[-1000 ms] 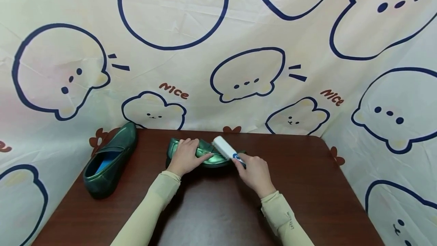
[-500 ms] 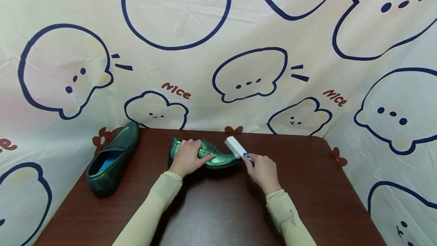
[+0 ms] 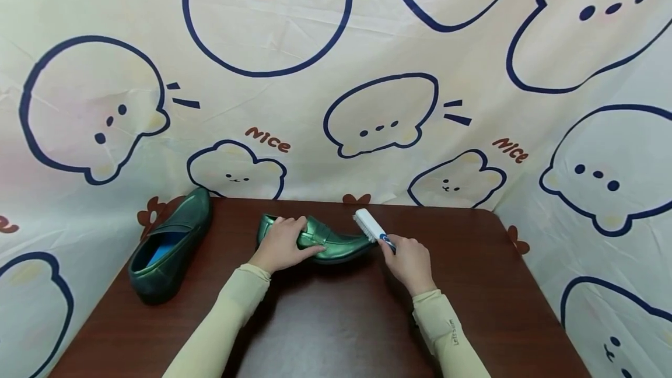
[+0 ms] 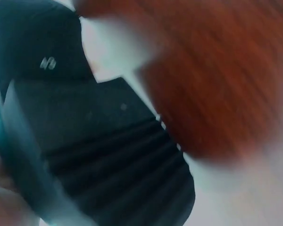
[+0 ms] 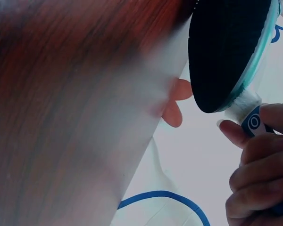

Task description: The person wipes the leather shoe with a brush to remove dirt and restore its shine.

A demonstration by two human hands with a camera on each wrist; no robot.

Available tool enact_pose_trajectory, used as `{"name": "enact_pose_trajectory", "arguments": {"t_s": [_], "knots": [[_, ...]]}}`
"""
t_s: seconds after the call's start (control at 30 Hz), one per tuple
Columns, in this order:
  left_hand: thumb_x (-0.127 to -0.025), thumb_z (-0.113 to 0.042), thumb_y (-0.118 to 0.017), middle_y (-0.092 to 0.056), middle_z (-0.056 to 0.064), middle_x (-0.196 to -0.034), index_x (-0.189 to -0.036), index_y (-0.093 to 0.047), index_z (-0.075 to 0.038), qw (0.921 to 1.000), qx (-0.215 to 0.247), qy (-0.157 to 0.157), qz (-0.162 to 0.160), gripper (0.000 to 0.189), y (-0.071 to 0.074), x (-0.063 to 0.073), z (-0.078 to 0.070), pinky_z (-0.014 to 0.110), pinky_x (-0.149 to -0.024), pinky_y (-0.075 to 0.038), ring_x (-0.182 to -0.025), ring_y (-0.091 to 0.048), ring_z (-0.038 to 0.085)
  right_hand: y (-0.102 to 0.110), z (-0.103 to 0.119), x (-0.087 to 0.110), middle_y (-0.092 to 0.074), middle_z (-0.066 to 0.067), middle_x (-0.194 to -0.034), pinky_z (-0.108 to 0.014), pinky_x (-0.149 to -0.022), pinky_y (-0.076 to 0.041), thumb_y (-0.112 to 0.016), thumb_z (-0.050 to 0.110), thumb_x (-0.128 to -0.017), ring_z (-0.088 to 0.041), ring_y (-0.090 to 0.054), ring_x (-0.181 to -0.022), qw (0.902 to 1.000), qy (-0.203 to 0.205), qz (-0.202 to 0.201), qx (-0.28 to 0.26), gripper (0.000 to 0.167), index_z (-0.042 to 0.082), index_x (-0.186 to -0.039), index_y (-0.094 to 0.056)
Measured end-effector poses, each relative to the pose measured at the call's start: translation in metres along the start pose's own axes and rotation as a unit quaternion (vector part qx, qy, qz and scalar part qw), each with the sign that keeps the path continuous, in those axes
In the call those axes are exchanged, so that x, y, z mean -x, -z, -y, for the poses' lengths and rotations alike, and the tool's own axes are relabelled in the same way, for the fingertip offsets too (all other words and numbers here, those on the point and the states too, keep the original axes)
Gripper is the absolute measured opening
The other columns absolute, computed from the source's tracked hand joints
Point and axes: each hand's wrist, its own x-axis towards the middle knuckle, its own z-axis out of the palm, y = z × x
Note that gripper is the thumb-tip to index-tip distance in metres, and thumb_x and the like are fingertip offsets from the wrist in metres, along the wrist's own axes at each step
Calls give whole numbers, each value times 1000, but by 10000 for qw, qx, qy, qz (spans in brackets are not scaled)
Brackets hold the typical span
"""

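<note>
My left hand [image 3: 286,244] grips a shiny green loafer [image 3: 343,247] by its heel end, thumb along the near side. The loafer's toe points right. From below, the left wrist view shows its black ridged heel and sole [image 4: 85,117], held above the tabletop. My right hand [image 3: 409,264] holds a white brush [image 3: 370,225] by its blue-and-white handle, fingers curled round it. The bristles [image 5: 245,101] are right at the toe, on the upper side of the loafer. In the right wrist view the dark sole [image 5: 226,56] hides part of the brush head.
A second green loafer [image 3: 170,249] with a blue insole stands at the table's left edge, toe toward the back. The brown wooden table [image 3: 472,284] meets a cream curtain [image 3: 304,104] printed with cartoon animals behind and at both sides.
The brush has moved right, from over the loafer's front part to its toe tip. My left hand and the loafer have shifted and tilted slightly. The second loafer stays put.
</note>
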Motion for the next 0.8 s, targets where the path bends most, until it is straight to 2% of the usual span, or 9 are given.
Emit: {"name": "enact_pose_trajectory", "arguments": {"t_s": [0.17,0.3,0.43,0.53,0.6,0.67,0.8], "knots": [[-76,-62,-85,-47,-13,-64,-92,-48,-20,9993,239,-297,-47,58,9,8,5,34,-77,-36,-62,-41,5,1,4,1,-78,-10,-88,-43,-56,-53,-71,32,-98,-24,-68,-66,9998,188,-111,-25,29,7,-110,-78],[-72,-54,-91,-48,-12,-64,-90,-49,-19,9961,298,-639,-524,57,5,11,2,33,-74,-35,-62,-39,5,4,9,1,-77,-10,-86,-40,-55,-52,-71,32,-98,-22,-67,-64,9994,253,-201,-104,28,8,-110,-78],[-74,-47,-92,-49,-7,-67,-88,-53,-16,9839,-105,-1374,-1137,51,-9,12,2,28,-66,-28,-61,-36,7,7,17,0,-77,-8,-83,-36,-53,-49,-71,31,-99,-17,-62,-60,9990,298,-194,-258,27,8,-111,-78],[-77,-40,-92,-52,-6,-67,-89,-57,-15,9739,-379,-1791,-1346,44,-18,10,1,27,-63,-26,-61,-39,9,6,23,-1,-76,-7,-83,-33,-53,-48,-71,31,-98,-14,-58,-59,9989,306,-152,-332,27,8,-111,-78],[-79,-37,-91,-55,-6,-67,-90,-59,-16,9733,-507,-1829,-1292,40,-21,10,-4,25,-60,-32,-61,-45,9,4,28,-2,-76,-7,-83,-33,-53,-47,-71,32,-98,-14,-57,-59,9988,328,-117,-342,28,8,-111,-78],[-80,-36,-90,-57,-7,-66,-92,-59,-17,9760,-586,-1759,-1145,38,-21,9,-9,23,-58,-37,-60,-49,8,0,31,-3,-76,-7,-84,-32,-53,-47,-71,32,-98,-13,-56,-58,9989,337,-41,-323,28,8,-110,-77],[-84,-38,-87,-49,-9,-63,-96,-55,-17,9870,-613,-1309,-705,41,-17,9,-20,20,-54,-38,-56,-46,3,-8,38,-3,-73,-6,-79,-31,-52,-44,-70,33,-99,-13,-55,-58,9986,321,231,-358,27,8,-108,-76]]}}
